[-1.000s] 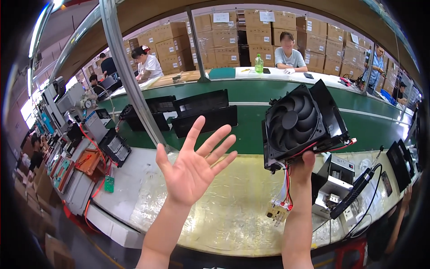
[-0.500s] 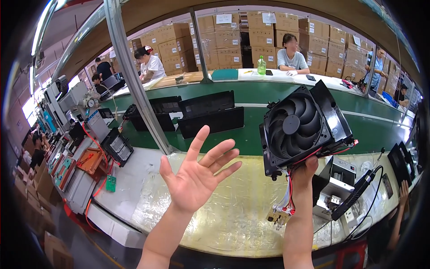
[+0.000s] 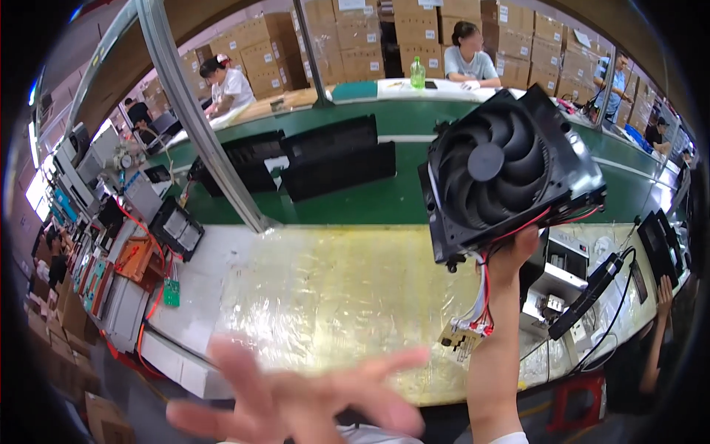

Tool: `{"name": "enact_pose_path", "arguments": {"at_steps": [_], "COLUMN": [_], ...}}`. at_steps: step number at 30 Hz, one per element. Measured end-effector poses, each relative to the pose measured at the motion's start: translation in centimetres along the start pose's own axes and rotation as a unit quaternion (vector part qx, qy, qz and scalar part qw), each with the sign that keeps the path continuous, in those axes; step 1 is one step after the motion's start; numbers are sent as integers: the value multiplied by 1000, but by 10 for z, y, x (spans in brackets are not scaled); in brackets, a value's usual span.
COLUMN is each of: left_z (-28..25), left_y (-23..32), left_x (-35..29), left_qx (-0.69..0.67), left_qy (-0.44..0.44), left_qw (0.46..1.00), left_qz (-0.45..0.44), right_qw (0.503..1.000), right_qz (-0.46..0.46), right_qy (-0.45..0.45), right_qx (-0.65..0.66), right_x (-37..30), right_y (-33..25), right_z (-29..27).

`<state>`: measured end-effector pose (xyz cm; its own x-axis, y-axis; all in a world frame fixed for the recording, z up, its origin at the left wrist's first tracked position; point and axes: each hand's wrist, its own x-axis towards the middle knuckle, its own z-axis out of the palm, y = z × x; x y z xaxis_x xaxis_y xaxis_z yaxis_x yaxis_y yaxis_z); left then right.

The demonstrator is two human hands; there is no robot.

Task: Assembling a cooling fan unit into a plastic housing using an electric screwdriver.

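Raised over the far edge of the bench, a black fan unit (image 3: 486,164) rests in the grip of my right hand (image 3: 518,255). Its round fan faces me, and most of my fingers are hidden behind and beneath it. Red and white wires run down from the unit to a small tan circuit board (image 3: 462,337), which dangles beside my right forearm. My left hand (image 3: 296,399) is low at the near edge of the bench, blurred by motion. Its fingers are spread and nothing is in them.
A yellowish film covers the bench (image 3: 296,296). Beyond it, black panels (image 3: 340,170) stand on a green conveyor (image 3: 414,192). At right are a metal fixture (image 3: 562,266) and a black electric screwdriver (image 3: 588,296); a co-worker's hand (image 3: 665,296) touches the bench edge. A green circuit board (image 3: 171,292) lies left.
My left hand has dropped from above the bench toward its near edge, fingers still spread. The fan unit, still in my right hand, appears slightly larger and turned a little.
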<state>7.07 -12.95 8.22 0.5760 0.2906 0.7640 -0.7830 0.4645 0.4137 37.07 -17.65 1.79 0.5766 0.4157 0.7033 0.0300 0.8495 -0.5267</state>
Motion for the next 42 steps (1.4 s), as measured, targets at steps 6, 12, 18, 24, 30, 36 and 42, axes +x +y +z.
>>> {"name": "enact_pose_path", "arguments": {"at_steps": [6,12,18,24,30,36,42], "left_z": [77,51,88,40,-195,-333,-360], "left_y": [9,18,-2,-18,-117,-204,-190], "left_x": [26,22,25,40,109,158,179], "left_qx": [65,48,136,6,550,913,848], "left_qy": [53,-117,128,124,167,-16,-72], "left_qw": [993,988,981,992,816,395,484], "left_qz": [-84,-94,-50,12,-60,101,-203], "right_qw": [957,968,964,960,994,976,972], "right_qz": [-62,-63,-65,-106,-57,-53,-41], "right_qy": [-133,-109,-92,-34,85,188,214], "right_qx": [249,219,241,258,-43,-94,-89], "right_x": [10,9,10,9,-20,-31,-29], "right_y": [-17,-24,-28,-25,-22,-28,-28], "right_z": [6,13,11,30,-25,-31,-32]}}
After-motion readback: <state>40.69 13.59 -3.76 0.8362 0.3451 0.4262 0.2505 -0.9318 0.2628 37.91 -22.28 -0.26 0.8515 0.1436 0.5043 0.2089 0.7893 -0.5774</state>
